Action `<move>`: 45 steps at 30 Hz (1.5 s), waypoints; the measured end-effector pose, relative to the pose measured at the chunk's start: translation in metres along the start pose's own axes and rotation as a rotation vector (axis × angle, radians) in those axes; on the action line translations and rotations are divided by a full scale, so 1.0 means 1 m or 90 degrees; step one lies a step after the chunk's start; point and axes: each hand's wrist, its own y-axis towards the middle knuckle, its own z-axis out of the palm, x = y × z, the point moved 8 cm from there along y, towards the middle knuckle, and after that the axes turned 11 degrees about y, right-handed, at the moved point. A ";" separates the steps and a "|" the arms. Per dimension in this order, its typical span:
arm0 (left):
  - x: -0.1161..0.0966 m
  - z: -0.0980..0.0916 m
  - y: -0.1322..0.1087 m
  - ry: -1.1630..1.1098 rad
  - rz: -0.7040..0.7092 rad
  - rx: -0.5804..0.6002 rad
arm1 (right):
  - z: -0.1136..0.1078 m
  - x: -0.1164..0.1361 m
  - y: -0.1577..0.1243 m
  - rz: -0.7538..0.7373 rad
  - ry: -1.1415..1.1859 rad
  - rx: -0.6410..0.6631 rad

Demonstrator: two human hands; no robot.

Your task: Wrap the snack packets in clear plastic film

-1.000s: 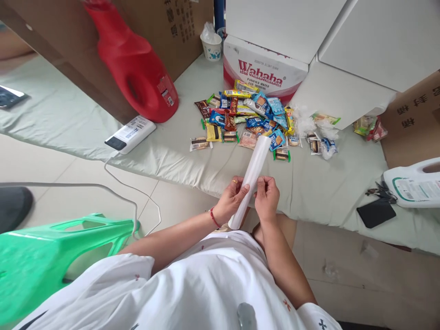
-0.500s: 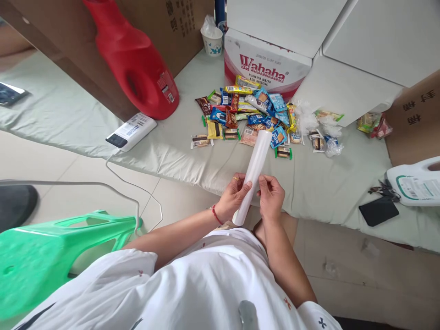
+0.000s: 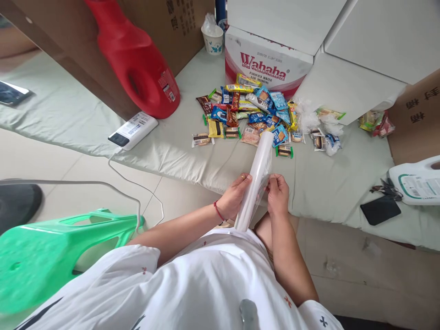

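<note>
A white roll of clear plastic film [image 3: 253,183] is tilted in front of my body, its far end just before a pile of wrapped snacks [image 3: 247,110]. My left hand [image 3: 237,197] is wrapped round the roll's left side, thumb on top. To the right of it, my right hand [image 3: 277,190] pinches the loose edge of the film. A narrow see-through strip stretches between the roll and those fingers. The lower end of the roll reaches my shirt.
A red jug [image 3: 137,64], a white power bank [image 3: 133,130] with a cable, and a Wahaha carton [image 3: 268,62] stand on the cloth-covered surface [image 3: 178,160]. A black pouch [image 3: 381,210] and a white bottle [image 3: 417,183] are at right. A green stool [image 3: 41,256] stands left.
My right hand has moved a little to the right, away from the roll, drawing out a strip of clear film. My left hand still holds the roll.
</note>
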 end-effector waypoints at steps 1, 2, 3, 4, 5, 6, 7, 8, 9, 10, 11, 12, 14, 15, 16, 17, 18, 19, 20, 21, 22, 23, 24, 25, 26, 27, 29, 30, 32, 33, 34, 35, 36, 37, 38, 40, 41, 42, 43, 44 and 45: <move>-0.001 0.000 0.001 0.010 0.012 -0.010 | 0.001 -0.002 -0.001 0.022 0.023 -0.001; -0.002 0.000 0.001 0.029 0.030 -0.022 | 0.002 -0.003 -0.002 0.040 0.039 -0.004; -0.003 0.001 0.002 0.049 0.049 -0.034 | 0.003 -0.004 -0.003 0.051 0.046 -0.011; -0.003 0.001 0.002 0.071 0.067 -0.043 | 0.004 -0.004 -0.004 0.053 0.039 -0.019; -0.003 0.002 0.002 0.092 0.085 -0.052 | 0.005 -0.004 -0.004 0.044 0.018 -0.026; -0.002 0.003 0.002 0.109 0.102 -0.060 | 0.005 -0.002 -0.004 0.024 -0.017 -0.033; -0.001 0.004 0.002 0.122 0.115 -0.064 | 0.006 0.001 -0.003 -0.003 -0.061 -0.038; 0.001 0.005 0.002 0.125 0.122 -0.064 | 0.006 0.003 -0.001 -0.033 -0.104 -0.045; 0.003 0.006 0.002 0.116 0.122 -0.062 | 0.006 0.006 0.000 -0.061 -0.139 -0.053; 0.007 0.006 0.002 0.091 0.114 -0.058 | 0.005 0.010 0.001 -0.086 -0.166 -0.061; 0.010 0.007 0.003 0.054 0.101 -0.053 | 0.004 0.014 0.001 -0.109 -0.190 -0.069; 0.013 0.007 0.003 0.014 0.086 -0.045 | 0.004 0.019 0.001 -0.135 -0.217 -0.073; 0.015 0.008 0.005 -0.046 0.064 -0.029 | 0.009 0.033 -0.003 -0.209 -0.288 -0.057; 0.013 0.009 0.007 -0.053 0.062 -0.023 | 0.014 0.041 -0.006 -0.250 -0.328 -0.033; 0.010 0.010 0.009 -0.042 0.066 -0.022 | 0.021 0.048 -0.010 -0.286 -0.363 0.005; 0.005 0.010 0.011 -0.022 0.078 -0.027 | 0.028 0.054 -0.014 -0.314 -0.385 0.053; -0.001 0.011 0.014 -0.001 0.099 -0.036 | 0.035 0.058 -0.017 -0.332 -0.394 0.102; -0.008 0.012 0.017 0.016 0.120 -0.042 | 0.039 0.062 -0.019 -0.342 -0.394 0.142; -0.014 0.013 0.020 0.025 0.135 -0.043 | 0.041 0.066 -0.019 -0.347 -0.390 0.165; -0.019 0.014 0.024 0.027 0.137 -0.037 | 0.039 0.070 -0.018 -0.349 -0.386 0.168; -0.021 0.016 0.028 0.023 0.124 -0.025 | 0.034 0.075 -0.015 -0.350 -0.386 0.154; -0.021 0.017 0.031 0.019 0.102 -0.009 | 0.028 0.080 -0.012 -0.351 -0.393 0.132; -0.020 0.017 0.033 0.016 0.076 0.007 | 0.021 0.085 -0.008 -0.355 -0.403 0.112; -0.019 0.017 0.035 0.012 0.051 0.022 | 0.015 0.090 -0.005 -0.362 -0.416 0.098; -0.018 0.017 0.035 0.008 0.032 0.040 | 0.010 0.094 -0.003 -0.372 -0.429 0.093; -0.018 0.017 0.035 0.004 0.018 0.058 | 0.007 0.098 -0.002 -0.383 -0.443 0.093; -0.016 0.015 0.034 -0.002 0.004 0.070 | 0.005 0.102 -0.002 -0.405 -0.470 0.101; -0.016 0.014 0.034 -0.001 0.003 0.064 | 0.005 0.103 -0.003 -0.417 -0.483 0.104; -0.016 0.011 0.034 0.007 0.008 0.041 | 0.007 0.104 -0.005 -0.442 -0.501 0.102; -0.016 0.011 0.034 0.010 0.006 0.036 | 0.008 0.103 -0.005 -0.451 -0.504 0.097; -0.015 0.012 0.033 0.011 -0.001 0.035 | 0.008 0.102 -0.004 -0.452 -0.502 0.090; -0.015 0.013 0.033 0.013 -0.009 0.037 | 0.008 0.099 -0.003 -0.443 -0.495 0.082; -0.015 0.013 0.032 0.016 -0.014 0.036 | 0.007 0.096 -0.001 -0.425 -0.483 0.075; -0.017 0.013 0.031 0.024 -0.008 0.028 | 0.005 0.092 0.001 -0.401 -0.467 0.071; -0.021 0.012 0.030 0.037 0.011 0.014 | 0.004 0.087 0.004 -0.374 -0.450 0.073; -0.031 0.008 0.027 0.079 0.070 -0.026 | 0.003 0.077 0.007 -0.319 -0.410 0.093; -0.035 0.006 0.025 0.108 0.097 -0.047 | 0.005 0.072 0.008 -0.292 -0.384 0.109; -0.038 0.004 0.024 0.141 0.115 -0.066 | 0.007 0.069 0.009 -0.269 -0.349 0.123; -0.039 0.003 0.023 0.176 0.124 -0.081 | 0.009 0.067 0.009 -0.247 -0.304 0.132; -0.038 0.002 0.023 0.215 0.126 -0.093 | 0.011 0.065 0.010 -0.227 -0.252 0.138; -0.037 0.001 0.023 0.254 0.127 -0.104 | 0.014 0.065 0.011 -0.212 -0.203 0.142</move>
